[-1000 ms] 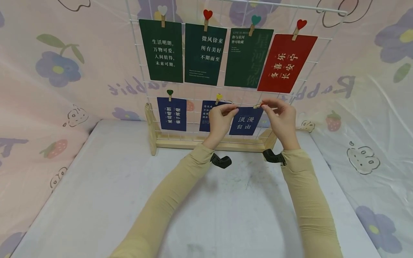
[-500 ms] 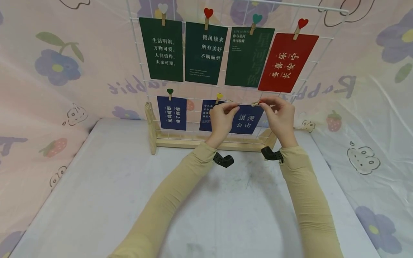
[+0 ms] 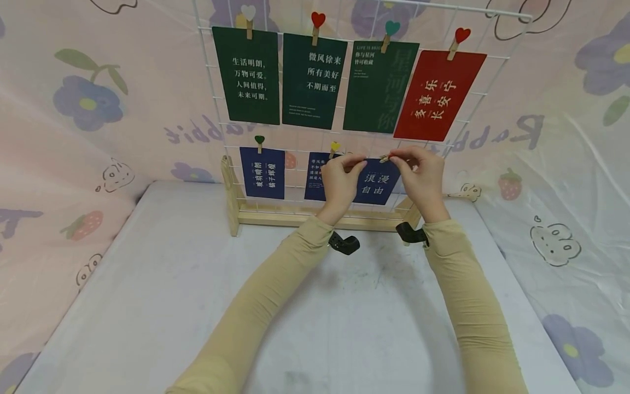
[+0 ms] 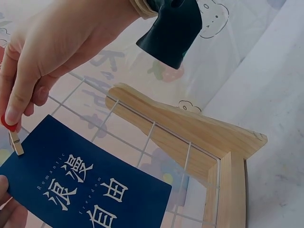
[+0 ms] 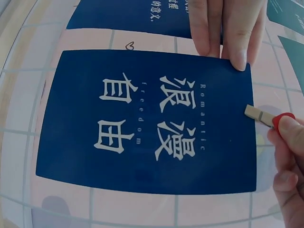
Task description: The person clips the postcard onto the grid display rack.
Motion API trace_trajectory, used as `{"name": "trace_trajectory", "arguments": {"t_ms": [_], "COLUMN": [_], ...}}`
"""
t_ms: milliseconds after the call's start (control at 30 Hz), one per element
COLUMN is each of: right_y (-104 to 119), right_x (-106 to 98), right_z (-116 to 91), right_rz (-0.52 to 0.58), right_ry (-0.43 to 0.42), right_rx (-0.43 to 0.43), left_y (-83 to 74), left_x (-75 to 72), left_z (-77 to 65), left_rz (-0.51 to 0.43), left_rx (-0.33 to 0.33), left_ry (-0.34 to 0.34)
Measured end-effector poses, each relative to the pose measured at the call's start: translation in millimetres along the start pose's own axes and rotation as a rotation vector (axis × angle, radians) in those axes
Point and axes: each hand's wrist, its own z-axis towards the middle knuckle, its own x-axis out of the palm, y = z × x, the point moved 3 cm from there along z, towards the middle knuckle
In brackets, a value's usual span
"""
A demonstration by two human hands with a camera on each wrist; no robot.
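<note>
In the head view a dark blue card point(image 3: 376, 186) with white characters is against the lower right of the white wire grid point(image 3: 295, 139). My left hand point(image 3: 339, 183) pinches its upper left corner between thumb and fingers. A small wooden clothespin with a red heart point(image 5: 260, 115) is pinched at the heart end by my right hand point(image 3: 420, 175). The right wrist view has the clothespin's tip over the card's top edge, near its middle. My left hand overlaps part of a neighbouring blue card point(image 3: 315, 175) hung by a yellow-heart clothespin point(image 3: 334, 148).
Three green cards and one red card point(image 3: 439, 96) hang in the upper row from heart clothespins. Another blue card point(image 3: 262, 173) hangs at lower left. The grid's wooden base point(image 3: 275, 219) stands on a white tabletop point(image 3: 344, 328), with patterned cloth behind.
My right hand has moved left with the red-heart clothespin, from the card's upper right corner towards the middle of its top edge. The left hand keeps its pinch, shifting slightly right.
</note>
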Motion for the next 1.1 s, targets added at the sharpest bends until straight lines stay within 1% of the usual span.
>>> {"name": "trace_trajectory", "arguments": {"t_ms": [300, 600, 767, 900, 1000, 1100], "right_y": [3.7, 4.6, 7.7, 7.4, 5.4, 3.0], "right_x": [3.9, 6.1, 7.5, 8.6, 8.8, 8.8], "right_z": [1.6, 4.3, 5.8, 3.4, -0.6, -4.1], "right_rz": [-0.031, -0.071, -0.077, -0.069, -0.057, -0.030], "right_ry": [0.024, 0.057, 0.076, 0.063, 0.035, 0.006], "right_rx": [-0.029, -0.015, 0.006, 0.017, 0.034, 0.031], "left_y": [0.3, 0.1, -1.0, -0.3, 0.8, 1.8], "left_x": [0.4, 0.2, -0.7, -1.6, -2.1, -2.7], "left_z": [-1.0, -2.5, -3.9, -5.9, -7.3, -8.4], "left_rz": [0.017, -0.003, -0.039, -0.068, -0.087, -0.103], "left_rx": [0.009, 0.013, 0.005, -0.003, -0.006, -0.006], "left_ry": [-0.018, -0.017, -0.005, 0.003, 0.008, 0.013]}}
